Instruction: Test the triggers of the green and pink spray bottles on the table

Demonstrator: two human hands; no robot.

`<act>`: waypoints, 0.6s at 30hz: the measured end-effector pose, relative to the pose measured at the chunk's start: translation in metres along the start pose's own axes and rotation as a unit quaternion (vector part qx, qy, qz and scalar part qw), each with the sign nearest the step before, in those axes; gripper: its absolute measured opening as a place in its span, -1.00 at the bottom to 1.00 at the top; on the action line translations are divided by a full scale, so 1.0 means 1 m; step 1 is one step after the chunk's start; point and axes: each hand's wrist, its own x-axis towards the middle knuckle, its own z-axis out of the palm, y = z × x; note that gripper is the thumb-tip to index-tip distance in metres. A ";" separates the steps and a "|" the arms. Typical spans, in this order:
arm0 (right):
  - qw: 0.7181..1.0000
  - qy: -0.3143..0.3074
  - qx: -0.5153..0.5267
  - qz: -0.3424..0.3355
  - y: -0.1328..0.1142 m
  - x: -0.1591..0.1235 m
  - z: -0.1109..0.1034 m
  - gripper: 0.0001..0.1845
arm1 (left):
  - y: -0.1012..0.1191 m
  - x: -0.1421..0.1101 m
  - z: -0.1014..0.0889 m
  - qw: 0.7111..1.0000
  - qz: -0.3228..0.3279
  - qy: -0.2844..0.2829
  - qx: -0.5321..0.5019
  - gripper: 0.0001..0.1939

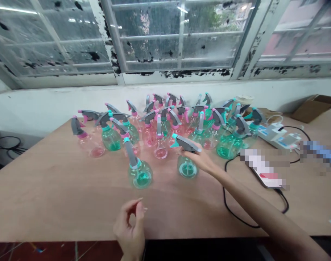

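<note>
My right hand (195,156) is closed round the neck of a green spray bottle (188,169), just under its grey trigger head. The bottle is upright at the table, its turquoise nozzle pointing left. Near the table's front edge, my left hand (131,224) has its fingers curled and the thumb close to them, with nothing visible in the grasp. Another green spray bottle (140,175) stands beyond the left hand, apart from it. Behind both stand several pink and green spray bottles, including a pink one (161,150) in the middle.
A wooden table (73,203) runs up to a white wall below windows. At right lie a phone (263,168) with a black cable (227,206) and a white power strip (276,134). An open cardboard box (314,108) sits at the back right.
</note>
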 end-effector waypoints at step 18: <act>1.000 0.004 -0.025 0.012 0.008 -0.024 -0.070 -0.52 | 0.007 0.055 0.142 0.790 0.274 -0.543 0.076 -0.93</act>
